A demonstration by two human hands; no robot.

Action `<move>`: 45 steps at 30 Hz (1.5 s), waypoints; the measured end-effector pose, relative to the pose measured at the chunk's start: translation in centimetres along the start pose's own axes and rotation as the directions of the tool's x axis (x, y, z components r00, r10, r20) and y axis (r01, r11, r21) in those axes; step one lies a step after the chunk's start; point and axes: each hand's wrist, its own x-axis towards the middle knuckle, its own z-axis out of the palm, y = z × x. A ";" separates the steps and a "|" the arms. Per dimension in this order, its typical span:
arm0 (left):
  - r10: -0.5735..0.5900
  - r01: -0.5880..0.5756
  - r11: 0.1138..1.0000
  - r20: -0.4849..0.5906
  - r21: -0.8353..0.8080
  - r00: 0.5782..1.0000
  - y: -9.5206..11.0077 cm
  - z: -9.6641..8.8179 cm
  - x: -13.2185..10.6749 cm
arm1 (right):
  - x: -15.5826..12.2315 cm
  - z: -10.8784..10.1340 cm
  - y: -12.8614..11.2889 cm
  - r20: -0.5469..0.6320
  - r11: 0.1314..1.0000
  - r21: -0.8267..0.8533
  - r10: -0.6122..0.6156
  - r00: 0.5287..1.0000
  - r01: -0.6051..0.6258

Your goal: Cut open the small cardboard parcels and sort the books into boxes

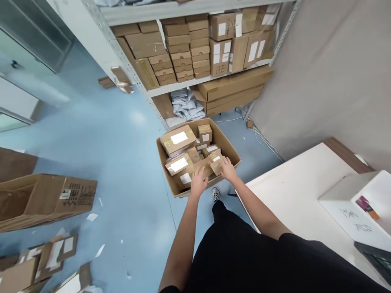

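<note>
A big open cardboard box (229, 147) stands on the blue floor, filled with several small taped parcels with white labels. Both arms reach down into it. My left hand (198, 180) rests on a flat brown parcel (205, 166) near the box's front, fingers curled over its edge. My right hand (227, 169) lies with spread fingers on the same parcel's right end, beside a small labelled parcel (216, 158). A larger labelled parcel (177, 139) sits at the box's back left.
A metal shelf rack (195, 81) behind the box holds stacked cartons and grey bags (186, 105). A white table (293, 191) with a white device (360, 207) is on my right. Open cartons (45, 199) and paper scraps litter the floor at left.
</note>
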 end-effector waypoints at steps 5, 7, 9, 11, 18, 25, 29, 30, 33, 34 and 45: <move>-0.060 0.068 0.998 0.294 -0.016 0.954 0.8 7.2 5.7 | 4.2 3.2 4.8 0.319 0.992 -0.067 0.125 0.940 -0.109; -0.113 0.122 0.992 0.390 0.000 0.914 1.0 10.2 7.6 | 5.4 4.2 6.3 0.357 0.990 -0.075 0.136 0.924 -0.117; -0.195 0.202 0.979 0.445 0.031 0.874 1.1 12.6 9.1 | 6.6 5.0 7.4 0.353 0.991 -0.075 0.127 0.927 -0.107; -0.257 0.269 0.962 0.450 0.039 0.855 1.0 14.2 10.4 | 7.8 5.5 7.9 0.347 0.992 -0.077 0.122 0.930 -0.102; -0.257 0.278 0.961 0.391 0.002 0.884 0.6 13.1 14.2 | 11.3 4.3 7.5 0.414 0.988 -0.081 0.151 0.898 -0.129; -0.031 0.021 0.999 0.256 0.041 0.966 2.3 5.6 15.1 | 10.3 -1.5 4.0 0.193 0.990 -0.114 0.104 0.976 -0.083; 0.169 -0.173 0.985 0.172 0.010 0.971 4.5 1.6 14.7 | 7.5 -5.5 1.9 0.016 0.980 -0.129 0.155 0.988 -0.152; 0.214 -0.218 0.976 0.169 0.002 0.962 5.2 1.0 14.5 | 6.5 -6.4 1.5 -0.020 0.975 -0.126 0.184 0.983 -0.185; 0.320 -0.326 0.945 0.213 -0.007 0.923 7.7 0.0 13.5 | 2.5 -8.4 0.9 -0.097 0.946 -0.124 0.288 0.953 -0.299; 0.352 -0.360 0.933 0.239 -0.007 0.905 8.7 0.0 12.9 | 0.9 -9.0 0.9 -0.113 0.931 -0.123 0.332 0.937 -0.344; 0.610 -0.595 0.764 0.582 -0.250 0.538 22.2 9.7 1.7 | -23.5 -10.0 6.3 -0.171 0.676 0.055 0.731 0.660 -0.734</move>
